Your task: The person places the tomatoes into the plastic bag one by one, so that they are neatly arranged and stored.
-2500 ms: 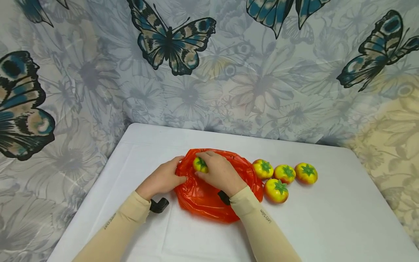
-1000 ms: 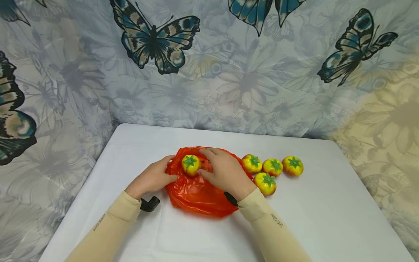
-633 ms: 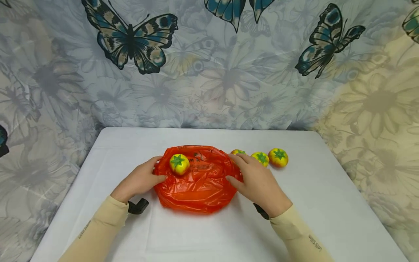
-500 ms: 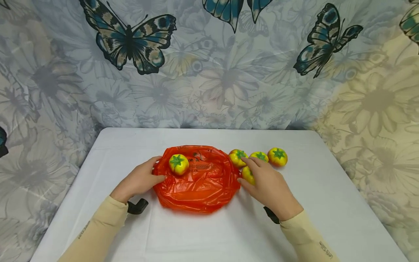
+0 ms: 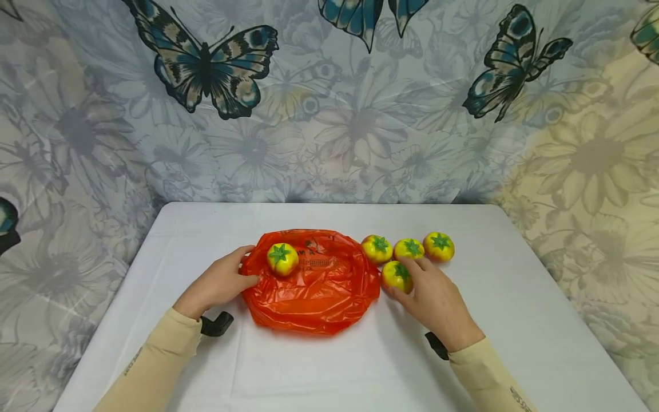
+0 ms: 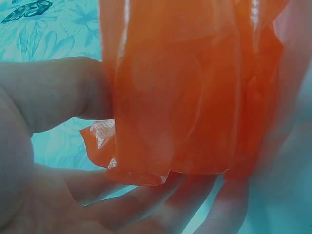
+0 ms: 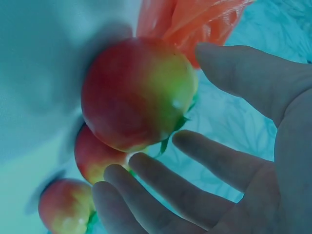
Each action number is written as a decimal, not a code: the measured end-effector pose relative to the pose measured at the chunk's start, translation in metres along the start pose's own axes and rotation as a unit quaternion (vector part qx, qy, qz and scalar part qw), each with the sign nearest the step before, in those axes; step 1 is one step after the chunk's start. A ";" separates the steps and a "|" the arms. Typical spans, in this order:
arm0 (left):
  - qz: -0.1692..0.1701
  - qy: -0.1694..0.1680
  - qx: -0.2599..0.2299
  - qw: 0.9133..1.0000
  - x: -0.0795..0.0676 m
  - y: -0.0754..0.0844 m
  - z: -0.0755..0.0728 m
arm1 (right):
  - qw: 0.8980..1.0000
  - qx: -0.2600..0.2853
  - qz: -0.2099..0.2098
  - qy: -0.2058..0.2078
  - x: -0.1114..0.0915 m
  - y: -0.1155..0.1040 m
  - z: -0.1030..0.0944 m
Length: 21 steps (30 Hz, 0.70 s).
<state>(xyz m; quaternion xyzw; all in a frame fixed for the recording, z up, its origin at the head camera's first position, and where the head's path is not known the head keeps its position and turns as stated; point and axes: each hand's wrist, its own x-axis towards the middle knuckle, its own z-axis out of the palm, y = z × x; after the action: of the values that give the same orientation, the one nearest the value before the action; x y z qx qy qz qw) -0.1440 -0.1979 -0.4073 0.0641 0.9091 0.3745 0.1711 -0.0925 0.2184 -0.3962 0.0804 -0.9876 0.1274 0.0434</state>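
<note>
Left grip (image 5: 218, 283): one bare hand, grasping the left edge of the red bag (image 5: 314, 303), which I see between thumb and fingers in the left wrist view. Right grip (image 5: 437, 297): one bare hand, released, fingers spread around the near fruit (image 5: 395, 277); whether they touch it, I cannot tell. Bag: one, plastic, crinkled, dark print toward its far side, lying at the middle of the counter (image 5: 309, 372).

Fruit, yellow and red with green star-shaped leaf caps: I count five. One, the bag fruit (image 5: 282, 259), sits at the bag's far left part; whether inside or on top of the plastic, I cannot tell. The near fruit lies just beside the bag's right edge. Farther off stand three in a row: left fruit (image 5: 377, 249), middle fruit (image 5: 409, 248), right fruit (image 5: 439, 247). Behind: butterfly-printed cloth (image 5: 360, 149).
</note>
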 end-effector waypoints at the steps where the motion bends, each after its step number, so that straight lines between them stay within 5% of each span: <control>1: -0.001 -0.002 -0.002 1.000 0.000 0.000 0.000 | 1.000 0.002 0.002 -0.001 0.000 0.000 0.001; 21: -0.004 -0.004 -0.010 1.000 -0.001 0.000 -0.001 | 1.000 0.006 0.019 -0.017 0.006 -0.004 0.011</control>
<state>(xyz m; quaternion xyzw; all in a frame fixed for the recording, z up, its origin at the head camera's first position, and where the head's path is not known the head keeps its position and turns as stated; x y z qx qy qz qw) -0.1437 -0.1987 -0.4069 0.0605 0.9047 0.3827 0.1770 -0.0989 0.2109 -0.4052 0.0637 -0.9888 0.1328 0.0238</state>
